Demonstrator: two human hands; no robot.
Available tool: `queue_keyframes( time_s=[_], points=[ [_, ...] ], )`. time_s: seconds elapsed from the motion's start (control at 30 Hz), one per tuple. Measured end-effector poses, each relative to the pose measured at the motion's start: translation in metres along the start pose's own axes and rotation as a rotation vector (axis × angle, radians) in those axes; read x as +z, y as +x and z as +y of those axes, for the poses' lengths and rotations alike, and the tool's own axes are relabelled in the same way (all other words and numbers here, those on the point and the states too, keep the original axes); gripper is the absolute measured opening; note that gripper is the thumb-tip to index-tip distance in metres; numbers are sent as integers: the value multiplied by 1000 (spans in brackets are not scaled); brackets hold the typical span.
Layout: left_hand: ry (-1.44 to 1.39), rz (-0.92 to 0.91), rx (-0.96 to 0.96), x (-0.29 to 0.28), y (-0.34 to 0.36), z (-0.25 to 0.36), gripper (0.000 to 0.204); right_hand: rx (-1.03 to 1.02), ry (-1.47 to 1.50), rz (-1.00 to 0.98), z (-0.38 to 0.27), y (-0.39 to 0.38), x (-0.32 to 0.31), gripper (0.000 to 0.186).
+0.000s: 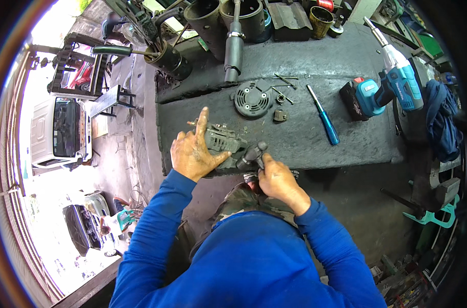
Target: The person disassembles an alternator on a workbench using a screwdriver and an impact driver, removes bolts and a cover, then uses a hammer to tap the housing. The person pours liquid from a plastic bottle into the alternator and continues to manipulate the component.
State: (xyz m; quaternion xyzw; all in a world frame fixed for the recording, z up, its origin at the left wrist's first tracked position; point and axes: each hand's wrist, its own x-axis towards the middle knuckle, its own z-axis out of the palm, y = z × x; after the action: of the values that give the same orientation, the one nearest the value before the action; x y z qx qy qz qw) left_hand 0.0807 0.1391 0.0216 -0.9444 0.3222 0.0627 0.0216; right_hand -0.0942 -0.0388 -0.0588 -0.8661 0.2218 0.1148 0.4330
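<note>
A grey finned metal housing [224, 138], which looks like an alternator body, lies near the front edge of the dark workbench [192, 95]. Against its left end rests my left hand [193, 154], with index finger and thumb stretched wide apart along it. My right hand [280, 180] is closed around a hammer [251, 155]. The dark hammer head sits just right of the housing, and most of the handle is hidden by my hand. Beyond them lie a round vented end cover [253, 99], a small block-shaped part [280, 116] and several bolts [284, 97].
A blue-handled screwdriver [325, 120] lies to the right. Past it stands a blue cordless impact wrench [397, 82] with a blue cloth [441, 120] beside it. Metal cylinders [205, 25] and a tool-filled can [169, 61] line the far side. Vehicles [64, 131] stand off to the left.
</note>
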Motion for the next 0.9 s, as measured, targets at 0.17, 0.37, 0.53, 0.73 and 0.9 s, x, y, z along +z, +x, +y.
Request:
queue_keyframes(
  time_s=[0.17,0.37,0.53,0.73,0.9],
  points=[
    [-43,-3,-26,-1,-2,1,136,120,369,492,3,4,-9,30],
    [-42,24,10,3,1,-4,136,22,14,15,3,0,-1,31],
    [-50,33,-21,8,-2,-4,137,83,452,570,-3,6,-5,28],
    [-12,2,0,1,-3,-4,137,112,12,77,-3,-3,-5,29],
    [0,-3,-17,2,-5,-3,138,149,237,212,-1,2,-2,31]
  ],
)
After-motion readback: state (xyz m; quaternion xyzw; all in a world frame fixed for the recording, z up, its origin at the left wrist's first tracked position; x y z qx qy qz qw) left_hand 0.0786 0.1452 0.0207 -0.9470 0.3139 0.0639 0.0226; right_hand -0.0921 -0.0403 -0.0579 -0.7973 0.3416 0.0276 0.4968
